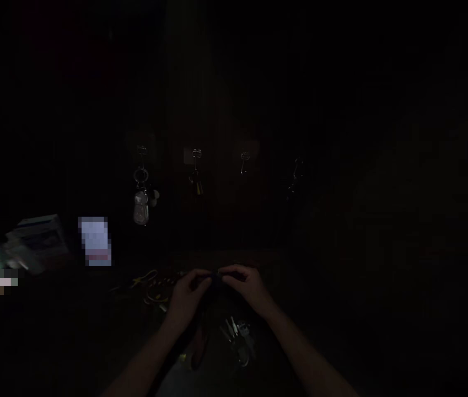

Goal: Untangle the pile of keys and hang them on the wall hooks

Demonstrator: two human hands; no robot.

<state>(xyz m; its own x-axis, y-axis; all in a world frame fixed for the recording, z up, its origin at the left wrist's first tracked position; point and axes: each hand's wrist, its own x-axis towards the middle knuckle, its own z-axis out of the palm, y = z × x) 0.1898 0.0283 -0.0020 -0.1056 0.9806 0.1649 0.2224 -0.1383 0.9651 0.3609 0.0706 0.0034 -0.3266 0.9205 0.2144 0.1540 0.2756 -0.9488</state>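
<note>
In dim light, my left hand (188, 292) and my right hand (248, 284) meet over the table. The thumb and fingertips of both pinch a small dark object (217, 280) with a faint shine on top; its kind is too dark to make out. A bunch of keys (236, 339) on a ring lies below my right hand. A dark reddish strap-like thing (199, 347) lies nearer to me, below my left hand. Beside my left wrist is a tangle of yellow and red cords (153, 289).
Hooks hold a bottle-shaped keychain (141, 207), small keys (197, 184) and a dark item (292, 187); another hook (244, 162) hangs between. On the left are a lit, pixelated screen-like patch (95, 240), a box (46, 242) and a blurred plastic-like item (22, 256).
</note>
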